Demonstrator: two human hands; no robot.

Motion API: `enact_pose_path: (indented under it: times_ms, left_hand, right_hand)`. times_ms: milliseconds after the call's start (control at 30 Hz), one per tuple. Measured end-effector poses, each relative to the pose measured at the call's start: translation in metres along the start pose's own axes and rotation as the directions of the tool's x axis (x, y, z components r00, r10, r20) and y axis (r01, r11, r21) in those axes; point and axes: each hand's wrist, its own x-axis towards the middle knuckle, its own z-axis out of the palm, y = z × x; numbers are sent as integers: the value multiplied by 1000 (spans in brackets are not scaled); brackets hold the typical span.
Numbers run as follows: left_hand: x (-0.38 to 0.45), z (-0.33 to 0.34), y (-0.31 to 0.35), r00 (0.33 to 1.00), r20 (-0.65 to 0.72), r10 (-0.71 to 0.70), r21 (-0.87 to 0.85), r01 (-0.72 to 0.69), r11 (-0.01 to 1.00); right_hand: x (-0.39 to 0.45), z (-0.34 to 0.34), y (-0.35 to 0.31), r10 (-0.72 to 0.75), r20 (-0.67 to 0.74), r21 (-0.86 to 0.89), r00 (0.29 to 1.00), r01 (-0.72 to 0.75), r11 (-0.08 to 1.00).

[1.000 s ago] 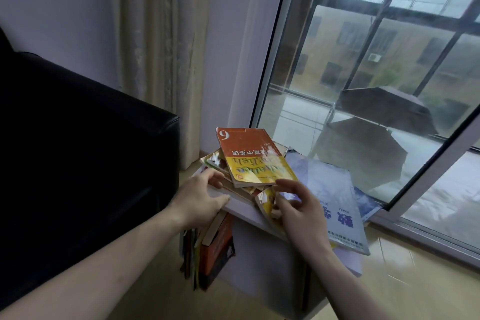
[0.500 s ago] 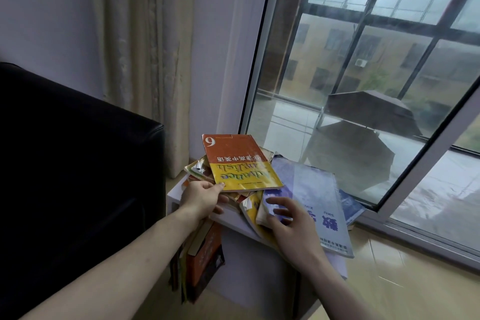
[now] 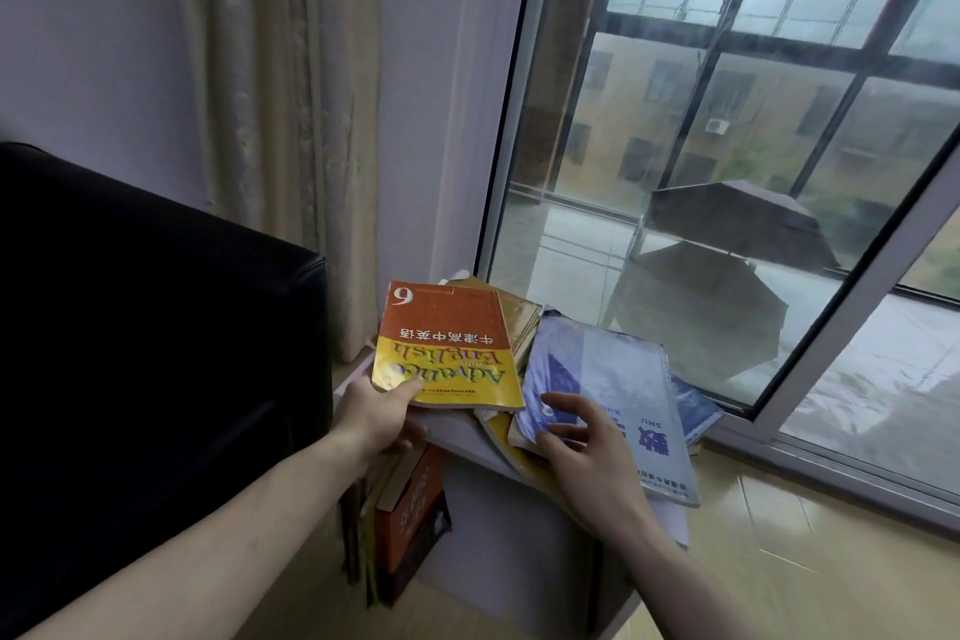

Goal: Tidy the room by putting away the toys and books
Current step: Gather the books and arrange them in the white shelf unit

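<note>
Orange-and-yellow English textbook (image 3: 448,347), gripped at its near left corner by the left hand (image 3: 378,415), runs lengthwise away from that grip toward the window (image 3: 727,161), while the right hand (image 3: 587,457), fingers loosely spread, rests just right of it on the blue book (image 3: 613,379) atop the white cabinet (image 3: 467,437).

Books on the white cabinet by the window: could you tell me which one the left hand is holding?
The orange-and-yellow English book. The left hand grips its near corner, while the pale blue book lies under the right hand.
</note>
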Motion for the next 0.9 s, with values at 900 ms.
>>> enact_pose_path:
  times_ms: [900]
  left_hand:
    - [-78,-139,43,743,121,658,-48,-658,752]
  right_hand:
    - [-28,21,-43,-77,231,255,970,16,967]
